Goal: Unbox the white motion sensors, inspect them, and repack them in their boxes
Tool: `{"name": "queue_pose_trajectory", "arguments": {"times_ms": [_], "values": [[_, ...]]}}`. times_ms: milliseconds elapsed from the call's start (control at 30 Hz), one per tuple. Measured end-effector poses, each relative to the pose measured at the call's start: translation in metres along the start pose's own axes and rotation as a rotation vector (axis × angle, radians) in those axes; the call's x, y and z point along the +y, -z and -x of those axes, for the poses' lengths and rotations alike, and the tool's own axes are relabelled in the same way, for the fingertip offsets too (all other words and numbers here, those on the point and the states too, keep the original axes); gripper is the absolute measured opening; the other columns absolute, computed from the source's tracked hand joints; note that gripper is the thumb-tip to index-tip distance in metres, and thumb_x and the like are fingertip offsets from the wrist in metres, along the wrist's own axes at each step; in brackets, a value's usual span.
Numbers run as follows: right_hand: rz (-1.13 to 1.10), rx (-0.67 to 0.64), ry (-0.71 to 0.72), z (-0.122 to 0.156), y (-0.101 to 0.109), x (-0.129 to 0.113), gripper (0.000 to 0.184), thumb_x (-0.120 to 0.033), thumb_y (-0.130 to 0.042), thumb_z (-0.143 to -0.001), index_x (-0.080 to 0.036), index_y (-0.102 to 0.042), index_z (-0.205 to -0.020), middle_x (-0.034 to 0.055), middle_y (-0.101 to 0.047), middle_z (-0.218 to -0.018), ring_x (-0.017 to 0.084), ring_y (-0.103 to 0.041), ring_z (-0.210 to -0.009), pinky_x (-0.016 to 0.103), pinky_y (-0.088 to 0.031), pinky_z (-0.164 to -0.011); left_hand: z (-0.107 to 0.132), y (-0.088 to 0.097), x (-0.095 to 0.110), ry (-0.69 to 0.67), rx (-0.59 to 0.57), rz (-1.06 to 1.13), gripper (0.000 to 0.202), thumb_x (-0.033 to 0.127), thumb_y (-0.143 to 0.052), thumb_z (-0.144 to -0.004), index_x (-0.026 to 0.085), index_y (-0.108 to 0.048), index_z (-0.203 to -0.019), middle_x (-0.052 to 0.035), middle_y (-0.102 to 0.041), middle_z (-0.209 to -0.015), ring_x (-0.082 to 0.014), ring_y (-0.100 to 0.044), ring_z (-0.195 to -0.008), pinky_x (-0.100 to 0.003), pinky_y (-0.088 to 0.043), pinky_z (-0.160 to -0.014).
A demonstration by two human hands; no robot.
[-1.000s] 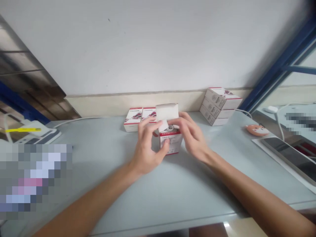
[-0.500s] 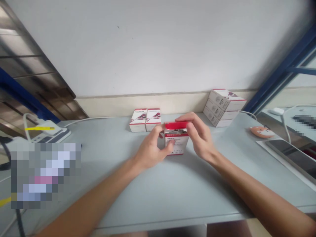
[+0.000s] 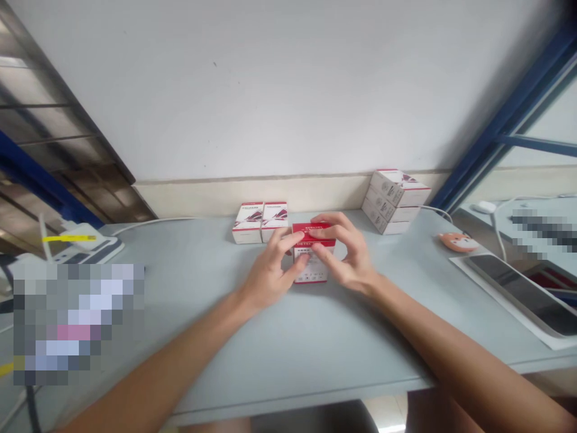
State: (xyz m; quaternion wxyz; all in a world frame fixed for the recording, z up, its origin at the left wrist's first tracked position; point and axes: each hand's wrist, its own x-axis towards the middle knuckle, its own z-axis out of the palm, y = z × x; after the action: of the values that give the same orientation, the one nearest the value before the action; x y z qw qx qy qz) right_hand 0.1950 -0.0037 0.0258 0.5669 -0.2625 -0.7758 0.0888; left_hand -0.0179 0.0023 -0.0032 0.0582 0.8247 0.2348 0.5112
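A small white and red detector box (image 3: 311,272) stands upright on the grey table, its red lid flap lying flat across the top. My left hand (image 3: 273,267) grips the box from the left, thumb on the front face and fingers at the upper edge. From the right, my right hand (image 3: 347,252) closes round it, fingers over the red top and thumb on the front near the upper edge. Behind my left hand two similar boxes (image 3: 260,222) lie side by side by the wall.
A stack of similar boxes (image 3: 394,201) stands at the back right. Further right are an orange animal-faced object (image 3: 458,242) and a dark phone-like slab (image 3: 518,291) on a white sheet. At left lie a power strip (image 3: 97,249) with cables and a pixelated area.
The box's red flap, raised before, has come down flat over the top. My right fingers have moved onto it, and my right thumb has shifted to the front. The view has moved slightly.
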Motion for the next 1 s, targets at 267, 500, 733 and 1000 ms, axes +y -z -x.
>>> {"name": "queue_pose_trajectory", "arguments": {"times_ms": [267,500,733,1000], "values": [[0.103,0.052,-0.018,0.005,-0.013,0.011,0.021,-0.031,-0.062,-0.105,-0.030,-0.070,-0.125,0.0124,-0.066,-0.127,0.028,-0.070,-0.116,0.050,-0.062,-0.098,0.005,-0.008,-0.009,0.246,-0.054,0.091,0.059,0.034,-0.064,-0.105,0.033,-0.038,-0.158,-0.0146,-0.056,-0.155,-0.0250,-0.067,-0.131,-0.042,-0.062,-0.104],[-0.146,-0.156,-0.344,0.011,-0.008,0.023,0.094,-0.045,-0.077,-0.094,-0.034,-0.019,-0.167,0.0183,-0.048,-0.155,0.024,-0.070,-0.104,0.049,-0.066,-0.091,-0.001,-0.015,-0.018,0.485,0.148,0.372,0.068,0.051,-0.068,-0.102,0.033,-0.026,-0.152,-0.0159,-0.065,-0.143,-0.0239,-0.076,-0.113,-0.038,-0.067,-0.088],[-0.049,-0.080,-0.238,0.007,-0.019,0.009,0.043,-0.038,-0.076,-0.096,-0.028,-0.061,-0.135,0.0106,-0.072,-0.130,0.024,-0.072,-0.104,0.042,-0.063,-0.090,-0.017,0.015,-0.030,0.477,0.199,0.237,0.064,0.053,-0.068,-0.100,0.030,-0.035,-0.150,-0.0120,-0.068,-0.131,-0.0216,-0.072,-0.105,-0.036,-0.062,-0.088],[0.646,-0.169,0.179,-0.044,-0.077,0.000,0.016,-0.028,-0.057,-0.108,-0.025,-0.072,-0.113,0.0127,-0.072,-0.125,0.029,-0.061,-0.113,0.044,-0.051,-0.094,-0.014,0.057,-0.078,0.721,0.489,-0.143,0.027,0.040,-0.055,-0.104,0.022,-0.067,-0.122,-0.0107,-0.068,-0.125,-0.0272,-0.060,-0.128,-0.046,-0.040,-0.122]]}}
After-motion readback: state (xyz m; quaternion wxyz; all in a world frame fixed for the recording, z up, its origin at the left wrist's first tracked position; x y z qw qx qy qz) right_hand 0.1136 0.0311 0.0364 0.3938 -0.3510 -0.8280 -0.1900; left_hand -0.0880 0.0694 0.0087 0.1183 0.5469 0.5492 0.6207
